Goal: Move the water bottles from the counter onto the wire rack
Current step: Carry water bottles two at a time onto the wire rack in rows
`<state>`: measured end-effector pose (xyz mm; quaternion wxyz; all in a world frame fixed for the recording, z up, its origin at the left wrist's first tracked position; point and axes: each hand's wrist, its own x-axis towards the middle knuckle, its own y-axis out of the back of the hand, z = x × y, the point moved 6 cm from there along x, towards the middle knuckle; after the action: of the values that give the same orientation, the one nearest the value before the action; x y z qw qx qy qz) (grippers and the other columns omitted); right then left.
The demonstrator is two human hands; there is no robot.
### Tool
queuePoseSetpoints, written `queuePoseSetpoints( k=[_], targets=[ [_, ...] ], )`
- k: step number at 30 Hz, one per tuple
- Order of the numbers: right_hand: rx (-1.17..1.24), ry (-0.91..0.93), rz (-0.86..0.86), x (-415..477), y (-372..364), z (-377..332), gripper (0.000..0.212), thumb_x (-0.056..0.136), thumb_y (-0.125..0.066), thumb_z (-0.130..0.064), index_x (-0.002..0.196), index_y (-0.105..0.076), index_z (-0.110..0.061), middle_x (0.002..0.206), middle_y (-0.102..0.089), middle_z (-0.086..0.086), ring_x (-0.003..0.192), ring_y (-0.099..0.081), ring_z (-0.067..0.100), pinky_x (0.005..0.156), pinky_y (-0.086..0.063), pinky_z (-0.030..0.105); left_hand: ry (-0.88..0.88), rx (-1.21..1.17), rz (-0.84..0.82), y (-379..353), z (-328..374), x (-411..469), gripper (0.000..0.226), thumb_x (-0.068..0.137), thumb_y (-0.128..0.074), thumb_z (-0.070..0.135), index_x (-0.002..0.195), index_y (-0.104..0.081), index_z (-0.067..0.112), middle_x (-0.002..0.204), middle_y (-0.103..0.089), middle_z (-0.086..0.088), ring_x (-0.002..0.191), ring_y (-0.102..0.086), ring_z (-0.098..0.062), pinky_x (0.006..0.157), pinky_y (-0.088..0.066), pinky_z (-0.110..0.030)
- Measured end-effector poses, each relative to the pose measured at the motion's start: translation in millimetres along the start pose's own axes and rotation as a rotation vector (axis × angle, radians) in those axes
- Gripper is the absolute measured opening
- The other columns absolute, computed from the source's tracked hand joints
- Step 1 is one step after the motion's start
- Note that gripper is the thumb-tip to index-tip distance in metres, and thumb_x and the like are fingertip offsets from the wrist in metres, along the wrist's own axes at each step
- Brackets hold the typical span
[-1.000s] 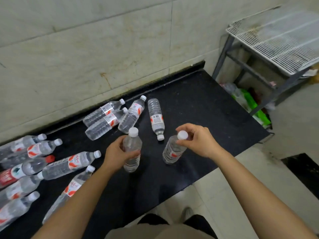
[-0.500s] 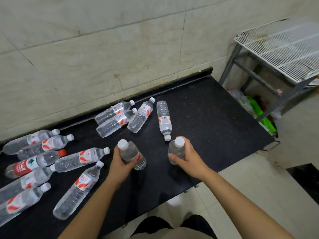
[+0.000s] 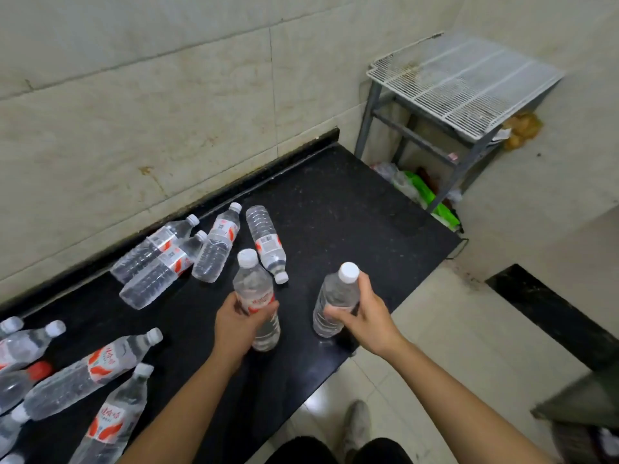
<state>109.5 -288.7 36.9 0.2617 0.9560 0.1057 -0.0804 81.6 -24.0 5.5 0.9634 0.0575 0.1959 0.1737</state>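
My left hand (image 3: 239,321) grips a clear water bottle (image 3: 255,289) with a red-and-white label, held upright over the black counter (image 3: 351,212). My right hand (image 3: 363,316) grips a second clear bottle (image 3: 336,296) by its body, white cap up, near the counter's front edge. Several more bottles lie on their sides: a cluster (image 3: 197,249) near the wall and another group (image 3: 83,373) at the left. The white wire rack (image 3: 465,83) stands on a grey frame at the upper right, its top bare.
Tiled wall behind the counter. Under the rack lie plastic bags and a green package (image 3: 425,195). Tiled floor to the right, with a dark strip (image 3: 549,316) and a grey object (image 3: 582,403) at the lower right. My shoe (image 3: 356,426) shows below.
Both hands have raised their bottles upright and shifted slightly right. The camera has turned toward the rack, which now shows more fully.
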Motion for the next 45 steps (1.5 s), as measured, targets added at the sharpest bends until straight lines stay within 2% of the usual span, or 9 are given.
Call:
queuePoseSetpoints(
  k=[3, 7, 14, 19, 24, 28, 33, 40, 45],
  targets=[
    [0.075, 0.007, 0.118, -5, 43, -2, 0.072, 0.079, -0.077, -0.054, 0.128, -0.027, -0.067, 0.115, -0.062, -0.029, 0.108, -0.065, 0.013, 0.095, -0.055, 0.045, -0.039, -0.045, -0.081, -25, 34, 0, 0.037, 0.073, -0.088, 0.013, 0.106, -0.072, 0.012, 0.097, -0.077, -0.002, 0.090, -0.074, -0.016, 0.073, -0.056, -0.023],
    [0.238, 0.069, 0.349, -6, 107, -11, 0.074, 0.080, -0.073, -0.054, 0.140, -0.033, -0.043, 0.120, -0.064, -0.021, 0.114, -0.065, 0.010, 0.102, -0.052, 0.046, -0.123, -0.048, -0.184, -71, 84, -4, 0.034, 0.075, -0.086, 0.013, 0.106, -0.072, 0.015, 0.096, -0.078, 0.003, 0.089, -0.075, -0.010, 0.068, -0.056, -0.017],
    [0.411, 0.110, 0.592, -12, 204, 11, 0.064, 0.091, -0.074, -0.023, 0.144, -0.038, -0.024, 0.122, -0.067, -0.004, 0.112, -0.067, 0.017, 0.099, -0.052, 0.041, -0.272, -0.017, -0.308, -175, 148, -22, 0.044, 0.075, -0.085, 0.009, 0.113, -0.066, 0.018, 0.101, -0.077, 0.007, 0.094, -0.073, -0.006, 0.076, -0.057, -0.020],
    [0.434, 0.112, 0.565, 0, 285, 51, 0.085, 0.085, -0.075, -0.032, 0.156, -0.029, -0.026, 0.140, -0.060, -0.006, 0.127, -0.060, 0.014, 0.110, -0.046, 0.048, -0.347, -0.003, -0.355, -277, 183, -34, 0.044, 0.071, -0.086, 0.001, 0.105, -0.066, 0.021, 0.094, -0.077, 0.013, 0.088, -0.073, -0.004, 0.073, -0.057, -0.017],
    [0.334, 0.156, 0.474, 21, 388, 85, 0.084, 0.079, -0.078, -0.044, 0.149, -0.032, -0.050, 0.137, -0.059, -0.022, 0.126, -0.058, 0.002, 0.111, -0.045, 0.045, -0.429, -0.005, -0.295, -386, 222, -44, 0.045, 0.067, -0.089, 0.002, 0.104, -0.069, 0.018, 0.095, -0.078, 0.008, 0.088, -0.074, -0.008, 0.072, -0.057, -0.017],
    [0.232, 0.168, 0.458, 40, 471, 100, 0.090, 0.074, -0.077, -0.056, 0.150, -0.029, -0.051, 0.140, -0.057, -0.018, 0.127, -0.058, 0.006, 0.108, -0.047, 0.046, -0.474, -0.017, -0.284, -455, 261, -52, 0.048, 0.066, -0.089, 0.001, 0.104, -0.068, 0.022, 0.094, -0.078, 0.012, 0.085, -0.073, -0.004, 0.070, -0.055, -0.014],
    [0.108, 0.223, 0.471, 72, 545, 99, 0.088, 0.080, -0.078, -0.048, 0.150, -0.025, -0.054, 0.143, -0.055, -0.018, 0.125, -0.056, 0.005, 0.104, -0.048, 0.033, -0.516, -0.010, -0.245, -509, 303, -38, 0.050, 0.061, -0.091, 0.004, 0.104, -0.070, 0.020, 0.098, -0.078, 0.006, 0.090, -0.075, -0.012, 0.077, -0.059, -0.024],
    [0.177, 0.326, 0.546, 161, 613, 83, 0.084, 0.081, -0.081, -0.034, 0.150, -0.034, -0.045, 0.137, -0.059, -0.019, 0.121, -0.059, 0.002, 0.102, -0.050, 0.032, -0.601, -0.094, -0.179, -565, 375, 20, 0.057, 0.061, -0.091, 0.012, 0.113, -0.070, 0.017, 0.104, -0.078, 0.004, 0.096, -0.074, -0.012, 0.083, -0.059, -0.026],
    [0.203, 0.381, 0.539, 250, 656, 65, 0.080, 0.080, -0.084, -0.030, 0.145, -0.040, -0.046, 0.123, -0.061, -0.038, 0.116, -0.061, -0.008, 0.101, -0.050, 0.026, -0.653, -0.146, -0.141, -603, 425, 98, 0.061, 0.057, -0.090, 0.022, 0.114, -0.068, 0.022, 0.108, -0.076, 0.004, 0.099, -0.073, -0.012, 0.086, -0.058, -0.029]
  ],
)
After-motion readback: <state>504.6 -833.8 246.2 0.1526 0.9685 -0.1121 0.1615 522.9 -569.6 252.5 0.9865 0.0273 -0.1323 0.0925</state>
